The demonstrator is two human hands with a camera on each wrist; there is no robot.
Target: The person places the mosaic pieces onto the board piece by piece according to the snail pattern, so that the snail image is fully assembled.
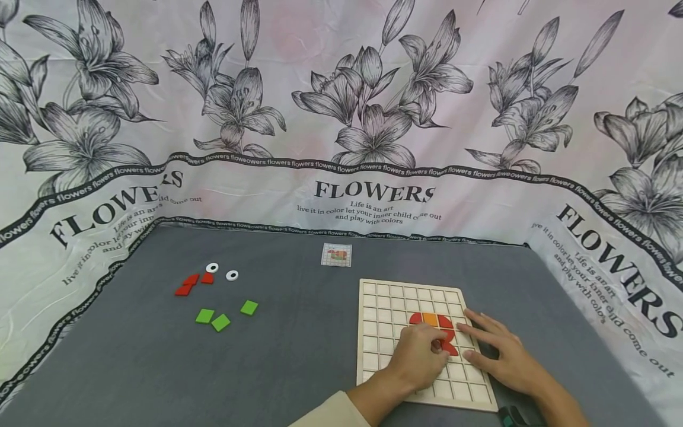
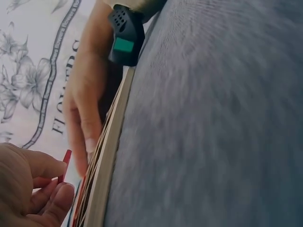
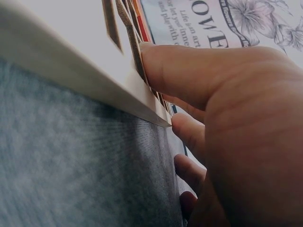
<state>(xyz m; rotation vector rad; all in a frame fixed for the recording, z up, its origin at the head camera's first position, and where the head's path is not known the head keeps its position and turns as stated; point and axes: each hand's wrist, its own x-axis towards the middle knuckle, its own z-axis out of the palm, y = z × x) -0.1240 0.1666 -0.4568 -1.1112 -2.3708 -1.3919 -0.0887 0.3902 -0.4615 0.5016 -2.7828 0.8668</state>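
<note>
Red, a thin tile (image 2: 66, 160) is pinched between thumb and fingertips of the left hand (image 1: 418, 356) over the wooden grid board (image 1: 384, 326), whose right side the right hand (image 1: 507, 359) touches, fingers loosely spread.

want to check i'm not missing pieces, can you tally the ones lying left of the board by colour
Red pieces: 3
Green squares: 3
White discs with black centres: 2
Total: 8
</note>
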